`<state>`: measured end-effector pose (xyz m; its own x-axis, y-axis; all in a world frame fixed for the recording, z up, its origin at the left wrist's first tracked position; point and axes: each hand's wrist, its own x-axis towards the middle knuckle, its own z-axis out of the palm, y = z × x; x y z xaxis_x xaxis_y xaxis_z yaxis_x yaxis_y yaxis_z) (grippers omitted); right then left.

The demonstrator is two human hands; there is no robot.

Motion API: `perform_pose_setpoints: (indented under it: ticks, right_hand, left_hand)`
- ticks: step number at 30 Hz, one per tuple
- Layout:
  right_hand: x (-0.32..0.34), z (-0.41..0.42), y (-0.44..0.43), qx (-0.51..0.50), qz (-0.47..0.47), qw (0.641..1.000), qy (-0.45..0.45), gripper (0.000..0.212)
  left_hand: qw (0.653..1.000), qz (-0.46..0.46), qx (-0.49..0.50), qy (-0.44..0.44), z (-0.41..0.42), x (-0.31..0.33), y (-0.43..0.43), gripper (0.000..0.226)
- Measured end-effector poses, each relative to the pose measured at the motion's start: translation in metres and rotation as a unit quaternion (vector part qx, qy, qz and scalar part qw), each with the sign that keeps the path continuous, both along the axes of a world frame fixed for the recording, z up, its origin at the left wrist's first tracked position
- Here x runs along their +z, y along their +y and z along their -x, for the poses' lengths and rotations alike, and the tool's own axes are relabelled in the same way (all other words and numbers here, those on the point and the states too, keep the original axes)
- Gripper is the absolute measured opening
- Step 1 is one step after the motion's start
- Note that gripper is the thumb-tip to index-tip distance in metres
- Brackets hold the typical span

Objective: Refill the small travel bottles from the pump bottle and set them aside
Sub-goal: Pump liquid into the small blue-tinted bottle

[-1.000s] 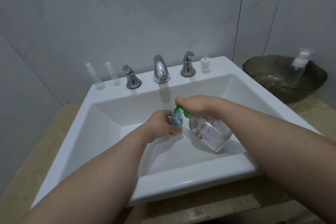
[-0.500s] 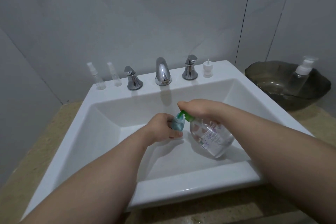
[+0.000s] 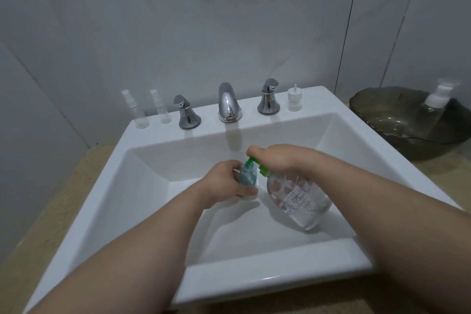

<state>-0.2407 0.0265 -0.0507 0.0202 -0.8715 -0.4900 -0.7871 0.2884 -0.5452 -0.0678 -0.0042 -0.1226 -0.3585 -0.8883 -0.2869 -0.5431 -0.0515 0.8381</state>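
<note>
Both of my hands have kept their places over the sink (image 3: 163,150) since the earlier frame. My left hand (image 3: 224,183) has its fingers clamped on the small blue travel bottle (image 3: 247,175), held upright above the basin. My right hand (image 3: 277,160) grips the tilted clear pump bottle (image 3: 298,199), pressing its green pump (image 3: 257,167), nozzle at the travel bottle's mouth. Two empty spray bottles (image 3: 135,109) stand on the rear ledge, left of the faucet (image 3: 228,103)
</note>
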Motion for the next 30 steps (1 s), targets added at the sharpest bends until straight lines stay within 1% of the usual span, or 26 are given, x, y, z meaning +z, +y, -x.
perform_pose_setpoints:
  ticks: [8, 15, 18, 20, 24, 27, 30]
  right_hand:
    - [-0.0002, 0.0002, 0.0003, -0.005, 0.002, 1.0, -0.006, 0.052]
    - [-0.0069, -0.001, -0.0055, -0.018, 0.011, 0.999, -0.028, 0.06]
    - [-0.0073, -0.001, -0.0052, -0.024, 0.01, 0.999, -0.042, 0.059]
    - [-0.0069, -0.0025, -0.0049, -0.024, 0.007, 0.999, -0.044, 0.059]
    - [-0.0055, -0.0046, -0.0039, -0.017, 0.005, 0.999, -0.037, 0.066]
    - [-0.005, -0.0035, -0.0043, -0.02, 0.007, 0.999, -0.025, 0.058]
    - [-0.0039, -0.003, -0.0038, -0.03, 0.005, 0.999, -0.02, 0.058]
  left_hand:
    - [0.999, -0.019, 0.023, 0.017, 0.0008, 0.0033, 0.0019, 0.055]
    - [1.0, -0.018, 0.014, 0.013, -0.0009, 0.0046, 0.0022, 0.054]
    - [1.0, -0.013, 0.013, 0.006, -0.0001, 0.0052, 0.0026, 0.054]
    - [1.0, -0.01, 0.016, 0.007, 0.0001, 0.0041, 0.0021, 0.055]
    - [1.0, -0.01, 0.012, 0.006, 0.0004, 0.0044, 0.0028, 0.054]
    - [1.0, -0.009, 0.007, 0.004, 0.0009, 0.0039, 0.0035, 0.053]
    - [1.0, -0.008, 0.008, 0.006, 0.0022, 0.003, 0.0041, 0.053]
